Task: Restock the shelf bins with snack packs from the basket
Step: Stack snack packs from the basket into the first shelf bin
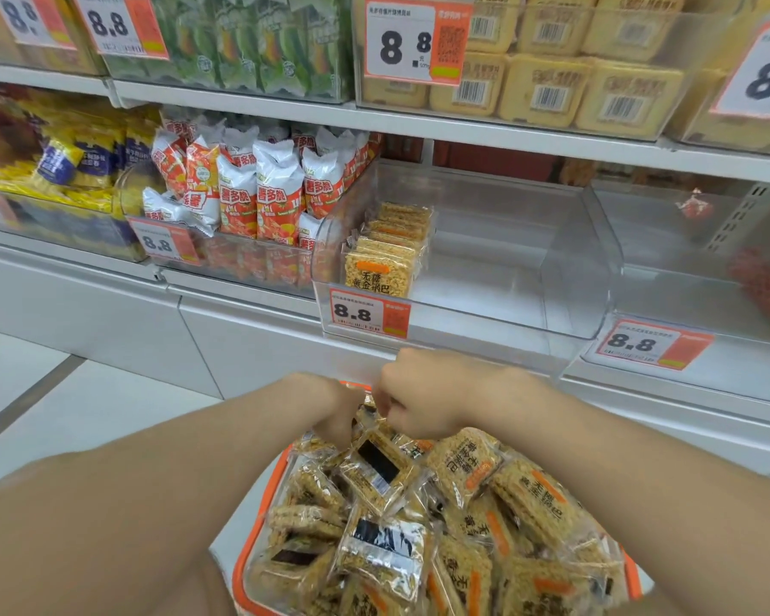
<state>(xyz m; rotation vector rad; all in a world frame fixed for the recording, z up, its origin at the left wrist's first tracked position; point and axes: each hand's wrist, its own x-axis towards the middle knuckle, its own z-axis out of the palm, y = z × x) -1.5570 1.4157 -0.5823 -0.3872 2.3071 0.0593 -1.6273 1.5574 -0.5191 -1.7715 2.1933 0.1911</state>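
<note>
An orange basket (265,504) below me is heaped with clear-wrapped golden rice-crisp snack packs (512,517). Both hands reach into its far end. My left hand (336,413) curls its fingers round the top of one pack (381,471), which hangs with its barcode side up. My right hand (412,400) is fisted right beside it, pinching the wrapper edge of packs at the same spot. On the shelf ahead, a clear bin (565,260) holds one short row of the same packs (390,251) along its left wall.
To the left is a bin of red-and-white snack bags (259,188), then yellow and blue bags (72,162). Another clear bin (703,269) stands to the right. Price tags reading 8.8 (367,314) hang on the bin fronts. White floor (63,393) lies at the left.
</note>
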